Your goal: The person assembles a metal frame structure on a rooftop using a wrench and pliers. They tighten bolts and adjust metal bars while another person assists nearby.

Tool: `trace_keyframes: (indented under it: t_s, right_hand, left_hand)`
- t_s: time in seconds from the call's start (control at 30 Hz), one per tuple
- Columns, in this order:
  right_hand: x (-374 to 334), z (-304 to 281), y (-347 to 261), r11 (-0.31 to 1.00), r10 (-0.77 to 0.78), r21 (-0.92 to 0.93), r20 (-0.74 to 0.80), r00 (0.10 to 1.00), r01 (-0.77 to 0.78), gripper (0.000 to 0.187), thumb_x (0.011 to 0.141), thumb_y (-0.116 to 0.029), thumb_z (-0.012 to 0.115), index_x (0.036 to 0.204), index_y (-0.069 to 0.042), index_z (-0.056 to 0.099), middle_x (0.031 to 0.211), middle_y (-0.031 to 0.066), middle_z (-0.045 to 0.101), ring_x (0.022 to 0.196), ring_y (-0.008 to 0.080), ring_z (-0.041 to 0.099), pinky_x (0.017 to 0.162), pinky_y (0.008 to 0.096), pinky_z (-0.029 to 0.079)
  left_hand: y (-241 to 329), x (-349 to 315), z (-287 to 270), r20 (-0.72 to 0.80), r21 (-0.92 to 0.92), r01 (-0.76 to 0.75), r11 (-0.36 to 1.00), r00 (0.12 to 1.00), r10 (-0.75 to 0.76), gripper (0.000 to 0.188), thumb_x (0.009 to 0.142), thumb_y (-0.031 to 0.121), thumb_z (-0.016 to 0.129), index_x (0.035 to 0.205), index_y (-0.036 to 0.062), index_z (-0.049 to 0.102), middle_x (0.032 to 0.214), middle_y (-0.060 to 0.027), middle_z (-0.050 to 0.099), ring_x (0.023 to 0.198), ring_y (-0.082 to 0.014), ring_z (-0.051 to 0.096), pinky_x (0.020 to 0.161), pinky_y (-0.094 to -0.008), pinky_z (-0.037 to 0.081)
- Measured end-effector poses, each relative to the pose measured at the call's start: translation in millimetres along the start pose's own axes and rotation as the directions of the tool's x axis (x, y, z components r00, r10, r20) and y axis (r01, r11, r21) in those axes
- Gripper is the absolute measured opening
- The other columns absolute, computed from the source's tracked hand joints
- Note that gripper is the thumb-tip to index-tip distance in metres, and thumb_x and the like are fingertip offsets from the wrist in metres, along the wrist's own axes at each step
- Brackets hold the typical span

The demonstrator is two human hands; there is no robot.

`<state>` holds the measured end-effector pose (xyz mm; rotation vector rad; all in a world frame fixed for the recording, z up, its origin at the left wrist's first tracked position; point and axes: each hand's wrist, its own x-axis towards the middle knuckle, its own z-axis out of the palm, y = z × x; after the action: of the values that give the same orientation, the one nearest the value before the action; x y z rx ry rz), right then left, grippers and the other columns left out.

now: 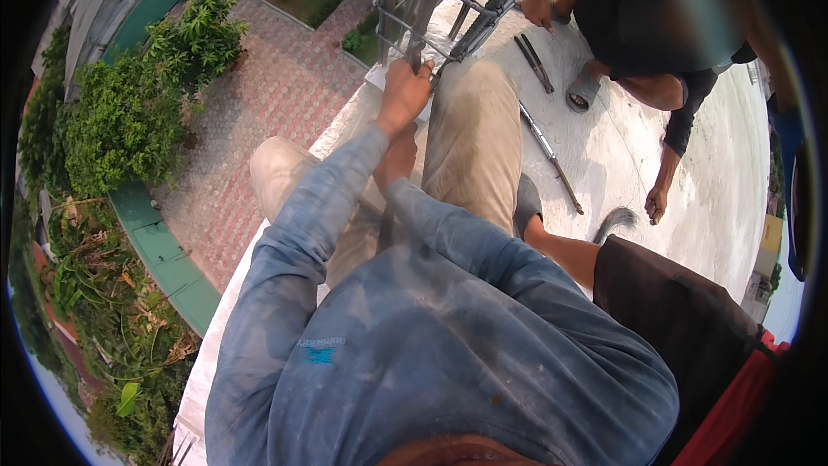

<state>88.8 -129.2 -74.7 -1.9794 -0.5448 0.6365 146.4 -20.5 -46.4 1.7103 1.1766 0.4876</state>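
Note:
A rebar cage [435,0] of upright steel bars and tied cross rings stands ahead of me at the slab's edge. My left hand [407,93] is closed at the foot of the cage, its knuckles up against the lowest bars. Whatever lies inside its fingers is hidden. Just below and behind the left wrist is my right hand [398,155], partly covered, with its fingers out of sight. Both forearms reach forward between my knees in blue sleeves.
On the white slab [483,121] to my right lie a dark long-handled tool [535,63], a slim metal rod [552,155] and a wire bundle [615,223]. A person [642,43] crouches at far right; another's leg [565,250] is close by. Left, the edge drops to a paved yard [259,95].

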Motion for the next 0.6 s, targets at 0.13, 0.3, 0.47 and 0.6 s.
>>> trace_keyframes:
  t_s: [0.13, 0.3, 0.47, 0.6]
  right_hand:
    - [1, -3, -2, 0.947, -0.085, 0.311, 0.002, 0.996, 0.080, 0.035, 0.090, -0.018, 0.078, 0.107, 0.001, 0.055, 0.090, 0.0167, 0.066, 0.086, 0.0353, 0.065, 0.077, 0.0434, 0.051]
    - [-7, -18, -21, 0.629, 0.204, 0.552, 0.562, 0.802, -0.547, 0.022, 0.097, -0.018, 0.074, 0.090, -0.011, 0.055, 0.075, -0.0008, 0.054, 0.059, 0.0109, 0.049, 0.055, 0.0323, 0.042]
    - [-8, -34, -26, 0.051, -0.166, 0.535, 0.837, 0.521, -0.844, 0.026, 0.101, -0.019, 0.070, 0.084, -0.018, 0.050, 0.069, -0.0059, 0.037, 0.054, 0.0088, 0.034, 0.051, 0.0279, 0.030]
    - [2, -43, -21, 0.134, -0.245, 0.501, 0.853, 0.461, -0.855, 0.018, 0.101, -0.024, 0.070, 0.091, -0.014, 0.059, 0.076, -0.0011, 0.053, 0.064, 0.0141, 0.055, 0.060, 0.0324, 0.044]
  left_hand:
    - [16, -10, -10, -0.063, 0.044, -0.054, 0.998, 0.996, 0.057, 0.052, 0.098, 0.036, 0.071, 0.102, -0.0156, 0.064, 0.103, -0.0368, 0.069, 0.099, -0.0494, 0.069, 0.084, -0.0499, 0.054]
    - [20, -7, -76, 0.553, -0.282, 0.276, 0.919, 0.829, -0.079, 0.050, 0.094, 0.046, 0.077, 0.101, -0.0023, 0.067, 0.088, -0.0124, 0.069, 0.074, -0.0221, 0.070, 0.066, -0.0384, 0.059]
    - [15, 0, -75, 0.824, -0.498, 0.678, 0.541, 0.564, 0.053, 0.036, 0.102, 0.040, 0.071, 0.102, 0.0043, 0.065, 0.071, 0.0021, 0.058, 0.059, -0.0100, 0.059, 0.062, -0.0318, 0.057]
    - [9, 7, -66, 0.787, -0.432, 0.621, 0.654, 0.614, -0.062, 0.035, 0.106, 0.036, 0.065, 0.095, 0.0022, 0.066, 0.064, 0.0034, 0.052, 0.055, -0.0083, 0.053, 0.061, -0.0297, 0.051]
